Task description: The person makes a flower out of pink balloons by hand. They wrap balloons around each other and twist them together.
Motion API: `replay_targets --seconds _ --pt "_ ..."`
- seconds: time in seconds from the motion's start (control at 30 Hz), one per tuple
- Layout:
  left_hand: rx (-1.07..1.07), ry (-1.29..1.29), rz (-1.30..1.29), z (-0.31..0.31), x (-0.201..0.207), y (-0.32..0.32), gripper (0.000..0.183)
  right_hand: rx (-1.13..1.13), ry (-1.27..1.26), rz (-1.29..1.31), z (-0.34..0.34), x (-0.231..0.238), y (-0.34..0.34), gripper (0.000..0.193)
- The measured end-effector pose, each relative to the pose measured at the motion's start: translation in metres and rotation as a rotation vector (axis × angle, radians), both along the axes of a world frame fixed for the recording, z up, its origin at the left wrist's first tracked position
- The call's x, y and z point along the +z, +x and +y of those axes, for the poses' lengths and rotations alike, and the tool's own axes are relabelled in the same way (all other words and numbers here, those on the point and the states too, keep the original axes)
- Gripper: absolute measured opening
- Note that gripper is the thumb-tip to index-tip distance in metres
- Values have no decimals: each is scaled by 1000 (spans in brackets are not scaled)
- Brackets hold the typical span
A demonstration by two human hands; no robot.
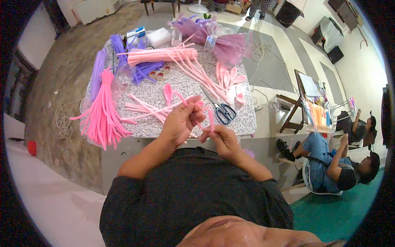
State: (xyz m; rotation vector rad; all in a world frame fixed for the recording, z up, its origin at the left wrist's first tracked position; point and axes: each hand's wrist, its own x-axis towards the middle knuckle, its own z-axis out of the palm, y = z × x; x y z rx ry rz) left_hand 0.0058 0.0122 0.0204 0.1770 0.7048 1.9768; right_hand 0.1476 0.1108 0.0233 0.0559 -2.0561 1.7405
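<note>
Near the front edge of the table, my left hand [181, 119] is closed on a pink pipe cleaner [212, 119], its fingers curled. My right hand [223, 140] pinches the same pipe cleaner lower down, close beside the left. Just beyond my left hand lies a bent pink pipe-cleaner loop [168, 94]. Loose pale pink stems [142, 108] run under my left wrist. Scissors with dark blue handles [224, 113] rest to the right of my hands. Several pale pink petal-shaped loops [228, 76] lie past them.
The speckled table [148, 131] bears a bright pink bundle [105, 107], a pale pink bundle [162, 56], purple stems [98, 74], tape rolls [159, 74] and a tulle-wrapped bouquet [218, 39]. At right, a seated person [329, 164] sits near a smaller table [302, 92]; another sits beyond.
</note>
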Motion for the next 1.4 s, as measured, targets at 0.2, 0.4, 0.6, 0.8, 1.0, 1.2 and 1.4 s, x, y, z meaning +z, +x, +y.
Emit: replay_targets --seconds 0.2,0.4,0.6,0.8,1.0,1.2,1.4 --pt "218 -91 104 -4 8 -3 37 57 -132 -113 -2 6 -3 19" --pt "152 -239 287 -4 9 1 21 16 -325 -153 0 -2 -6 23" --pt "98 -157 306 -9 14 1 19 -39 -316 -250 3 -1 -7 23" --pt "63 -102 232 -6 10 2 20 -62 -266 -305 1 -7 -10 21" --pt "59 -55 179 -7 8 2 16 -80 -251 -340 1 -18 -14 21" --pt "45 -111 250 -6 6 7 18 -88 -257 -411 0 -17 -15 21" --pt "20 -120 319 -3 1 12 18 -96 -252 -473 0 -16 -15 23"
